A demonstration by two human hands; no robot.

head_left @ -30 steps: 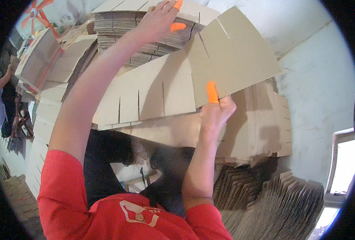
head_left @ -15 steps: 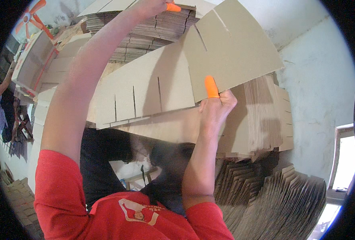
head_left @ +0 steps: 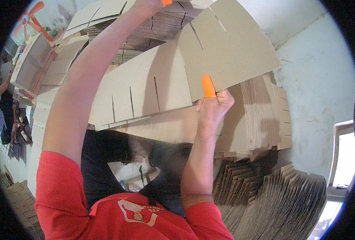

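My right hand grips the near edge of a slotted tan cardboard sheet. Its thumb, in an orange finger cover, presses on top; the other fingers curl beneath. Left of that sheet, and partly under it, lies a paler slotted cardboard piece. At the top edge my left hand is partly cut off by the picture, with an orange-covered fingertip showing. It is closed at a slotted cardboard sheet that lies askew on a tall stack of cardboard; its grip is only partly visible.
Upright cardboard pieces stand packed at the right of the work surface. More bundles fill the floor at lower right. A carton and an orange fan are at far left, near another person's arm. A wall bounds the right.
My left hand has shifted slightly left and up, and the sheet on the tall stack has moved left and nearer. My right hand and its sheet have moved only slightly left.
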